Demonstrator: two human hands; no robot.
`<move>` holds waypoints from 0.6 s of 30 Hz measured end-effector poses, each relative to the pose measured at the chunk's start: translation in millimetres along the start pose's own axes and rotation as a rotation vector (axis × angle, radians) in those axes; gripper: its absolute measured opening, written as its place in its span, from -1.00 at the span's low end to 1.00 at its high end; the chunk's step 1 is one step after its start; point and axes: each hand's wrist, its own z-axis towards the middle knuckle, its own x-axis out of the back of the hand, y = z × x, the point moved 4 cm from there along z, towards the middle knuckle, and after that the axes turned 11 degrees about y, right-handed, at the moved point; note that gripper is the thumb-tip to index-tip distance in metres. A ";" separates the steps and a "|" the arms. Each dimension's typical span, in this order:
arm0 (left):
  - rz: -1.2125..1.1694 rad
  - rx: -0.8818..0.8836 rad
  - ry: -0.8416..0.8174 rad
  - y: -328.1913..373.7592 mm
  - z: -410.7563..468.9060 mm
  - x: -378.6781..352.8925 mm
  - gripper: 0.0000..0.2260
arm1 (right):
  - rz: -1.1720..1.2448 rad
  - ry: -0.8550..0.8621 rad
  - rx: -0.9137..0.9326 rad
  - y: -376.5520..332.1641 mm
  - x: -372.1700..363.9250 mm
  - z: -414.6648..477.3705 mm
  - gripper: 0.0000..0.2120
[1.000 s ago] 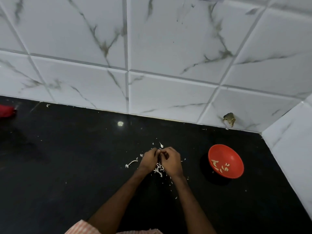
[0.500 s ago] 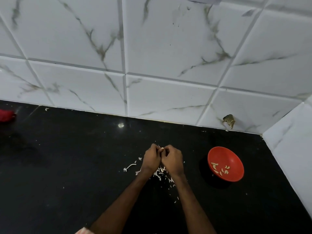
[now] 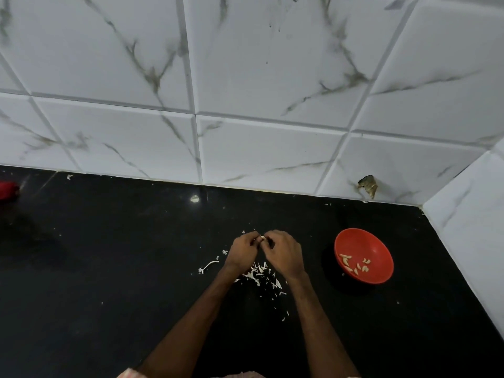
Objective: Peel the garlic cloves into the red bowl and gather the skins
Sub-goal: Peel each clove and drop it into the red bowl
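My left hand (image 3: pixel 242 251) and my right hand (image 3: pixel 283 252) meet fingertip to fingertip over the black counter (image 3: pixel 109 268), both pinching a small pale garlic clove (image 3: pixel 262 238). A scatter of white garlic skins (image 3: pixel 261 276) lies on the counter just below and between my wrists, with a longer curled skin strip (image 3: pixel 208 266) to the left. The red bowl (image 3: pixel 364 241) sits to the right of my hands and holds several peeled cloves (image 3: pixel 354 264).
White marble-look tiled wall (image 3: pixel 245 105) runs along the back, and a side wall (image 3: pixel 474 219) closes the right. A brownish scrap (image 3: pixel 368 185) sticks to the wall above the bowl. A red object (image 3: pixel 8 190) is at the far left edge.
My hands have stayed together on the clove, shifting slightly up in the picture; more skins show below the wrists. The bowl has not moved.
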 end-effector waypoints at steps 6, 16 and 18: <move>-0.094 0.077 -0.067 -1.9 -1.3 3.2 -0.64 | -0.002 -0.013 -0.012 -1.3 -2.5 -0.1 -0.73; -0.392 0.180 -0.162 -2.2 -5.6 7.5 -0.70 | 0.293 -0.027 -0.126 8.0 6.2 -0.6 -0.87; -0.412 0.194 -0.168 -2.2 -6.6 7.4 -0.70 | 0.403 -0.012 -0.153 8.7 6.4 0.6 -0.85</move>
